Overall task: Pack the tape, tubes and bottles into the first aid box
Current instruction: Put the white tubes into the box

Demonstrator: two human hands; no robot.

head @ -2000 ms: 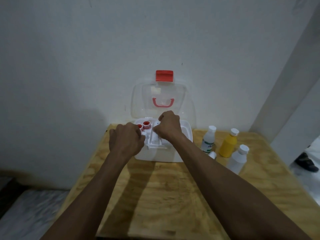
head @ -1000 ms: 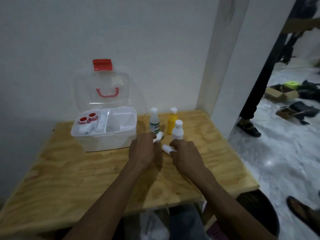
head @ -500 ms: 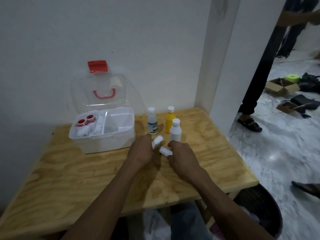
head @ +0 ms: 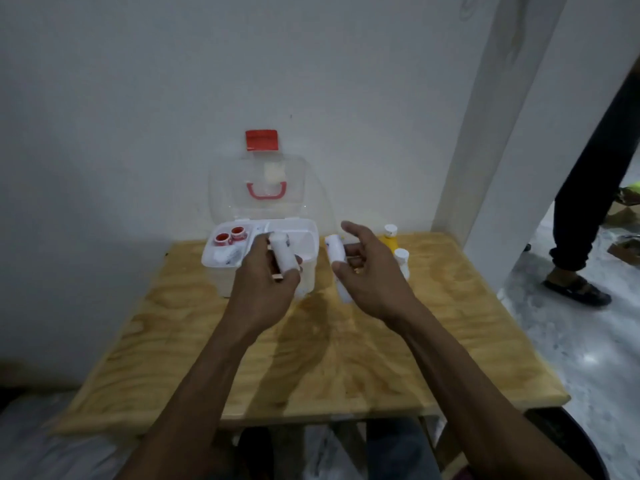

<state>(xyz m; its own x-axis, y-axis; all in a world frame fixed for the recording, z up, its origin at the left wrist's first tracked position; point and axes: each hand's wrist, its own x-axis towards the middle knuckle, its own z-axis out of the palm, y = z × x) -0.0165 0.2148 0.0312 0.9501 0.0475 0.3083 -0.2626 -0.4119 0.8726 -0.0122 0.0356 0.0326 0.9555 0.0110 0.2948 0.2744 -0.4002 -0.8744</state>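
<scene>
The white first aid box [head: 221, 271] stands open at the back of the wooden table, its clear lid [head: 266, 188] leaning on the wall. Two red-and-white tape rolls [head: 230, 236] lie in its left compartment. My left hand [head: 266, 289] is shut on a small white bottle [head: 281, 252], held over the box's front edge. My right hand [head: 367, 275] grips a second small white bottle [head: 335, 251] just right of the box. A yellow bottle [head: 389, 237] and a white bottle [head: 401, 258] stand behind my right hand, partly hidden.
The wooden table [head: 311, 358] ends against a white wall at the back and a white pillar [head: 512, 133] at the right. A person's dark-trousered leg and sandal [head: 575, 289] stand on the marble floor to the right.
Both hands have lifted the two small white bottles off the table and carried them left toward the box. The view has swung back to centre on the box.
</scene>
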